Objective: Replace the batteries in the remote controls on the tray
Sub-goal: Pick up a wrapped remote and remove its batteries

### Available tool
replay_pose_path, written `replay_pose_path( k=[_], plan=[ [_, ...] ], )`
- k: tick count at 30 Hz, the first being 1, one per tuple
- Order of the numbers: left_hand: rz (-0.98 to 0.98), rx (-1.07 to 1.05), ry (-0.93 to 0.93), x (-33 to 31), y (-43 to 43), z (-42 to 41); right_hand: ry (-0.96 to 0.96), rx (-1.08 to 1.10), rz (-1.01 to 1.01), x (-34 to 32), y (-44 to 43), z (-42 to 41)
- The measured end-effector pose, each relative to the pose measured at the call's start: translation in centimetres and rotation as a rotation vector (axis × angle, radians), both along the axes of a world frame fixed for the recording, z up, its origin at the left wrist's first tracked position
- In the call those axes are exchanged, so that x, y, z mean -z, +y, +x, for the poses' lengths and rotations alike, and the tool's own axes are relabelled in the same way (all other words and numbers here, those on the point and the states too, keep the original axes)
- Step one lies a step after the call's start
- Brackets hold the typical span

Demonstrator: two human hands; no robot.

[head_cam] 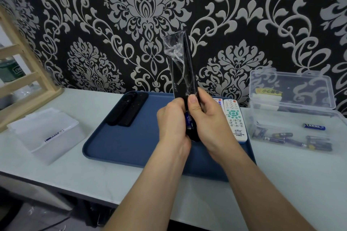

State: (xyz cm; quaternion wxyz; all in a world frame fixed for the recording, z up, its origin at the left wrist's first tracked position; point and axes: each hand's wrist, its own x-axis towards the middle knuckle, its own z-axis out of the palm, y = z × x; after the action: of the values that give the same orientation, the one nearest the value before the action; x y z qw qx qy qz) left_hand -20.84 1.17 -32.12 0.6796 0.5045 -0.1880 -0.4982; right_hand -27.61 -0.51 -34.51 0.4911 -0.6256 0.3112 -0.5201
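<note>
Over the blue tray (131, 144) I hold a long black remote (183, 73) upright; clear plastic film wraps its upper half. My left hand (171, 120) and my right hand (205, 120) both grip its lower end, thumbs near the back. A blue battery (188, 121) shows between my hands at the remote's base. On the tray's far left lie two black remotes (127, 109). Two white remotes (233, 118) lie at the tray's right, the left one largely hidden by my right hand.
A clear lidded box (293, 122) at the right holds several batteries (300, 139). A frosted plastic box (47, 133) with a blue-striped item sits at the left. A wooden rack (24, 80) stands at the far left. The patterned wall rises right behind the white table (93, 174).
</note>
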Motion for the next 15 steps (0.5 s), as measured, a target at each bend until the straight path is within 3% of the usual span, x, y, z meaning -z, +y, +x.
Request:
replay_pose_path(
  k=[12, 15],
  plan=[
    [0.032, 0.047, -0.013, -0.25, 0.11, 0.23, 0.003, 0.001, 0.022, -0.19, -0.07, -0.27],
    [0.018, 0.136, -0.064, -0.24, 0.57, 0.68, -0.091, -0.051, 0.119, -0.62, -0.14, -0.66]
  ],
)
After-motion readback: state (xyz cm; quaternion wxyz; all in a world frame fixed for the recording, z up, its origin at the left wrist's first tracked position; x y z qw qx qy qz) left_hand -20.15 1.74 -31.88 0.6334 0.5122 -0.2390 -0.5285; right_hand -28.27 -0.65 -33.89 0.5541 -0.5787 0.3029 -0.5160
